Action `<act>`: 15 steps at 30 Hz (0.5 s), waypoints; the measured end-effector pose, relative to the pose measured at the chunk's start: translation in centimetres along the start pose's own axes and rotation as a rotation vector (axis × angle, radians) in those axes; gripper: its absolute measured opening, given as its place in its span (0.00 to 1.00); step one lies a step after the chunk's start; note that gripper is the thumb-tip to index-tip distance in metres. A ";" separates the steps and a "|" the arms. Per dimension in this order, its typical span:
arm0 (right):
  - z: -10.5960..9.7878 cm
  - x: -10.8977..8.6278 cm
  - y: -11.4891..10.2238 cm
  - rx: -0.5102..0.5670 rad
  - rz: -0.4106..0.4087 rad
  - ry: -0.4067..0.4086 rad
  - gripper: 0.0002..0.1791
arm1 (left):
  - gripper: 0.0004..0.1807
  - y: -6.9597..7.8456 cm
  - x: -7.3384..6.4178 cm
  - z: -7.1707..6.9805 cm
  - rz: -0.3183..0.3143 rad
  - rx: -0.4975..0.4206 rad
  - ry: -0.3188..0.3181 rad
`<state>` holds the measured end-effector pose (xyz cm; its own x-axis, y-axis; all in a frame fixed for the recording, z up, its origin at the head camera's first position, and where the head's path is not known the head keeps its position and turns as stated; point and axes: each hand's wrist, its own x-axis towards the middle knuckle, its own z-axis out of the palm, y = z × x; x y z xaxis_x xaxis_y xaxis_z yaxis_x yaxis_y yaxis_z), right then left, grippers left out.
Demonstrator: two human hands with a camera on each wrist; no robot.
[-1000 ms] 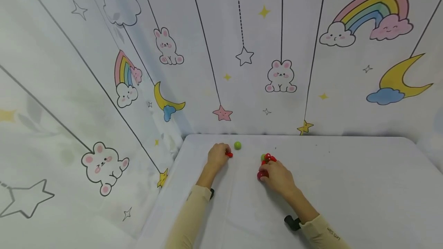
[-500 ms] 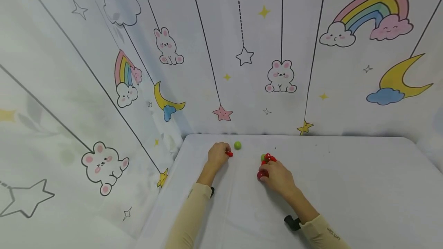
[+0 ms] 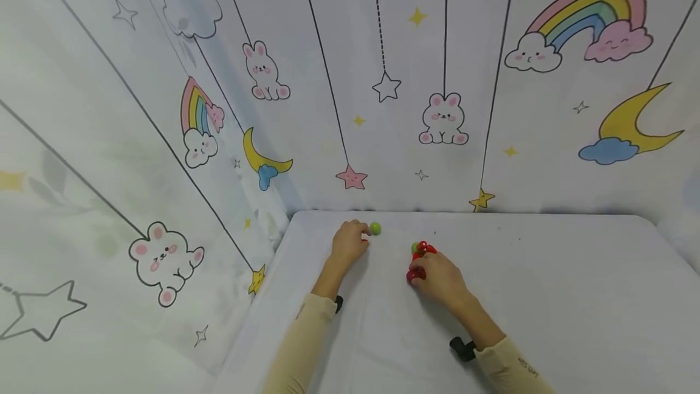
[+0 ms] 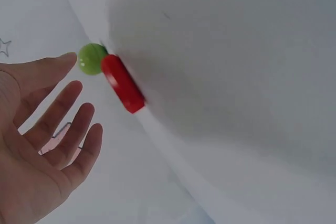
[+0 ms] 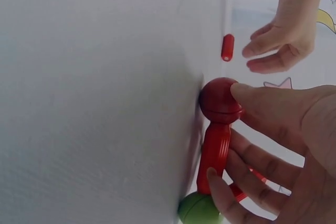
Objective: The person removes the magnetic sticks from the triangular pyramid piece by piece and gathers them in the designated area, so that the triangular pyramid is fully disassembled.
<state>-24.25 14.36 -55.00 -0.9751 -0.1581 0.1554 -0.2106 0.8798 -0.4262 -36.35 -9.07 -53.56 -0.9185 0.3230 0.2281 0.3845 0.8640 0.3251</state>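
Observation:
My left hand [image 3: 350,243] hovers above the white table, fingers loosely spread and holding nothing. Just beyond its fingertips are a short red rod [image 4: 123,83] and a light green ball [image 4: 92,59]; in the head view the hand covers most of the rod. My right hand [image 3: 440,278] grips a dark red ball [image 5: 220,100] between thumb and forefinger. That ball sits at one end of a ribbed red rod [image 5: 214,153], which another fingertip touches. A darker green ball [image 5: 199,209] is at the rod's other end, where more red pieces [image 3: 431,249] show past my fingers.
The white tabletop [image 3: 574,297] stretches off to the right. Behind it hangs a white curtain [image 3: 306,138] printed with rabbits, stars and rainbows. A black device [image 3: 462,349] is strapped at my right wrist.
My left hand has let go of the red rod and moved slightly up and right, its fingers now near the light green ball. The right hand keeps its grip in the same place.

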 end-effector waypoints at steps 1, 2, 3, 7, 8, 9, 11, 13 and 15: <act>-0.1 0.0 0.1 0.005 -0.001 0.000 0.15 | 0.11 0.3 0.0 -0.1 0.006 -0.005 0.002; -0.1 0.0 0.1 0.009 -0.001 -0.001 0.14 | 0.11 0.6 -0.1 -0.2 0.010 -0.013 0.004; -0.2 0.0 0.1 0.012 0.000 -0.003 0.14 | 0.11 0.9 -0.1 -0.3 0.015 -0.021 0.001; -0.6 0.1 0.1 0.029 0.011 -0.013 0.12 | 0.10 1.8 -0.2 -0.3 0.035 -0.044 -0.021; -0.7 0.1 0.1 0.032 0.014 -0.016 0.12 | 0.09 2.0 -0.2 -0.2 0.042 -0.049 -0.025; -0.8 0.1 0.0 0.033 0.017 -0.018 0.11 | 0.09 2.2 -0.3 -0.1 0.052 -0.054 -0.027; -0.9 0.1 0.0 0.036 0.020 -0.025 0.11 | 0.09 2.7 -0.5 0.1 0.069 -0.068 -0.030; -1.1 0.1 -0.1 0.039 0.017 -0.032 0.10 | 0.10 3.2 -0.6 0.2 0.083 -0.087 -0.032; -1.2 0.0 -0.1 0.042 0.018 -0.037 0.09 | 0.11 3.9 -0.8 0.3 0.101 -0.114 -0.037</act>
<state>-24.13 14.81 -53.87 -0.9806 -0.1591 0.1146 -0.1945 0.8632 -0.4659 -34.17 -5.88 -52.74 -0.8766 0.4218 0.2314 0.4811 0.7776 0.4048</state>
